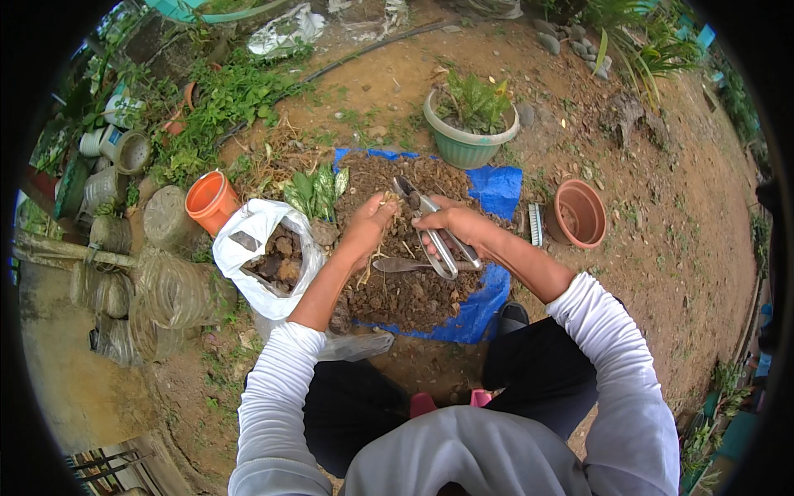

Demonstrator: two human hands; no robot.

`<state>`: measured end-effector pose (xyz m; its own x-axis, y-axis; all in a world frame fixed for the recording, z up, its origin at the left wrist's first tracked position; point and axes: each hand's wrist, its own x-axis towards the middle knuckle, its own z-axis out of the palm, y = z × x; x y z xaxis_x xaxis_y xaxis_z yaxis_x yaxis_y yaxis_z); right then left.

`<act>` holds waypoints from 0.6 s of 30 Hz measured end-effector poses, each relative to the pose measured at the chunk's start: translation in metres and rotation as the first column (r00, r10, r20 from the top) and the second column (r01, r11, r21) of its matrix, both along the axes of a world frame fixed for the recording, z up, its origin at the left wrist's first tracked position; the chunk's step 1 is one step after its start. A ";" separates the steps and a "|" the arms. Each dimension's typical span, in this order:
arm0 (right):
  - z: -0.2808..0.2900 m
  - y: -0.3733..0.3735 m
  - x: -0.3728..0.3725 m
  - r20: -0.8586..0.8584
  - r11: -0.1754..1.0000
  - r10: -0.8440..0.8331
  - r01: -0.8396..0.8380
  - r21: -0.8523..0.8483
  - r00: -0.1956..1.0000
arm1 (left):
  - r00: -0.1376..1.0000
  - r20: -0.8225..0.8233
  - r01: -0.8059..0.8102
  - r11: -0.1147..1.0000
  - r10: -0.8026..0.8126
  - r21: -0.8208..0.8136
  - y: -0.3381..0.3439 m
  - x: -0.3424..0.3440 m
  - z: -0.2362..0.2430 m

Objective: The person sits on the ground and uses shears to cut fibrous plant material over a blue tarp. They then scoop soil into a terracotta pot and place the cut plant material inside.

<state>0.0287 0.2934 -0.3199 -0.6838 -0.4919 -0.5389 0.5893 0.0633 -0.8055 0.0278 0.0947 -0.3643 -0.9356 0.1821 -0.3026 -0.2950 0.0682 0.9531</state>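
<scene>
My left hand is closed on a dry plant piece, its pale, stringy strands showing at the fingertips. In my right hand are silver metal pruning shears, handles spread apart and dark tip beside the dry plant piece. Both hands are above a heap of brown soil on a blue tarp. A hand trowel lies on the soil under the shears. Left of my left hand stand a leafy variegated plant and a white plastic bag holding clumps of soil.
An orange bucket stands behind the bag. Beyond the tarp is a green pot with a fern. To the right are a brush and a brown pot. Several plastic-wrapped pots line the left side. Clear plastic lies near my legs.
</scene>
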 end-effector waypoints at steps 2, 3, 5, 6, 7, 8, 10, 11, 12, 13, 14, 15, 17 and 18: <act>-0.008 0.004 0.000 -0.226 0.971 0.124 -0.070 0.230 0.966 | 0.995 0.100 0.004 0.994 -0.015 0.111 -0.002 -0.005 0.010; -0.013 0.007 0.000 -0.321 0.934 0.201 -0.082 0.347 0.926 | 0.991 0.130 0.016 0.989 -0.035 0.149 -0.003 -0.008 0.014; -0.014 0.003 0.001 -0.335 0.927 0.210 -0.078 0.367 0.919 | 0.984 0.167 0.028 0.983 -0.059 0.183 -0.010 -0.009 0.015; -0.014 0.005 0.002 -0.346 0.922 0.217 -0.075 0.379 0.913 | 0.982 0.173 0.039 0.982 -0.072 0.185 -0.013 -0.010 0.015; -0.011 0.004 0.003 -0.356 0.917 0.223 -0.071 0.392 0.908 | 0.980 0.181 0.051 0.981 -0.086 0.189 -0.014 -0.010 0.014; -0.009 0.004 0.003 -0.363 0.911 0.251 -0.092 0.402 0.898 | 0.981 0.181 0.036 0.980 -0.072 0.196 -0.015 -0.010 0.013; -0.005 0.006 -0.001 -0.376 0.896 0.304 -0.129 0.425 0.875 | 0.982 0.182 0.007 0.978 -0.046 0.209 -0.015 -0.010 0.012; -0.003 0.006 -0.001 -0.373 0.891 0.311 -0.131 0.435 0.874 | 0.986 0.169 -0.021 0.978 -0.014 0.207 -0.015 -0.010 0.011; -0.001 0.006 -0.001 -0.370 0.885 0.318 -0.133 0.445 0.873 | 0.988 0.156 -0.050 0.978 0.018 0.204 -0.015 -0.010 0.009; 0.000 0.007 -0.002 -0.367 0.880 0.323 -0.133 0.456 0.872 | 0.989 0.143 -0.076 0.976 0.048 0.202 -0.014 -0.011 0.010; 0.001 0.008 -0.002 -0.366 0.874 0.328 -0.132 0.468 0.871 | 0.990 0.139 -0.053 0.980 0.026 0.192 -0.013 -0.011 0.011; 0.001 0.008 -0.002 -0.364 0.867 0.333 -0.131 0.481 0.870 | 0.991 0.136 -0.030 0.983 0.005 0.181 -0.013 -0.010 0.012; 0.002 0.008 -0.002 -0.382 0.860 0.350 -0.132 0.493 0.855 | 0.990 0.138 0.016 0.988 -0.037 0.155 -0.012 -0.008 0.014; 0.003 0.007 -0.002 -0.401 0.860 0.360 -0.132 0.493 0.842 | 0.988 0.143 0.040 0.989 -0.060 0.139 -0.010 -0.007 0.015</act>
<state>0.0271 0.3003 -0.3172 -0.7925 -0.4738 -0.3839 0.0672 0.5578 -0.8272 0.0207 0.0851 -0.3495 -0.8716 0.2765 -0.4047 -0.4313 -0.0404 0.9013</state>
